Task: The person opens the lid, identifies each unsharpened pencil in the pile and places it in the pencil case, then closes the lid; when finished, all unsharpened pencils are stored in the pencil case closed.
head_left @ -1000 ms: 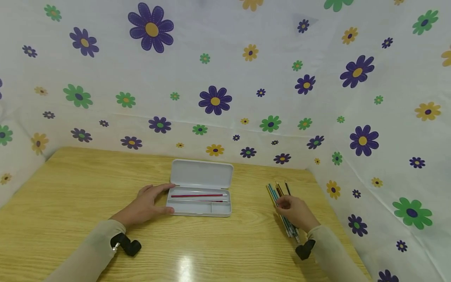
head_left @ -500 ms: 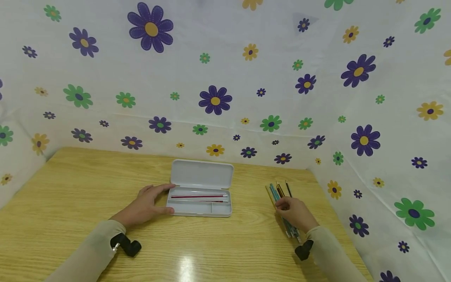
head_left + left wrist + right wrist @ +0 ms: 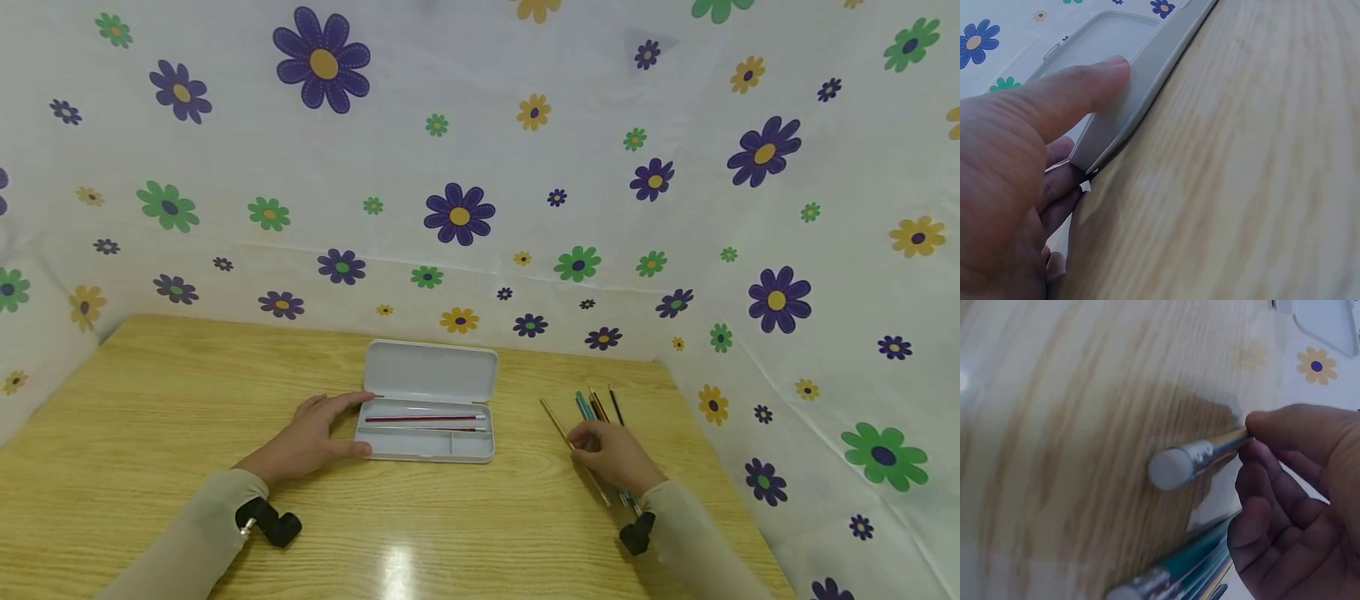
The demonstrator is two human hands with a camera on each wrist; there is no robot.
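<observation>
My left hand (image 3: 309, 437) holds the left end of an open white pencil case (image 3: 412, 444), thumb at its front corner and a finger at the back. In the left wrist view the thumb presses on the case wall (image 3: 1119, 115), other fingers bent round its end. Red-and-white pencils (image 3: 423, 417) lie in the case's long rear compartment. My right hand (image 3: 621, 458) pinches a gold-yellow pencil (image 3: 553, 417) between thumb and fingertips. Its white eraser end (image 3: 1172, 469) points toward the right wrist camera. Several other pencils, teal ones (image 3: 583, 406) among them, lie partly hidden under that hand.
The raised lid (image 3: 431, 369) of the case leans back behind it. A wood-grain table (image 3: 480, 525) spreads around, bounded at the back and right by a white flowered cloth (image 3: 390, 158). A black pencil (image 3: 616, 405) lies at the pile's right edge.
My right hand has moved left, drawing the gold-yellow pencil away from the pile of pencils. My left hand and the pencil case have stayed in place.
</observation>
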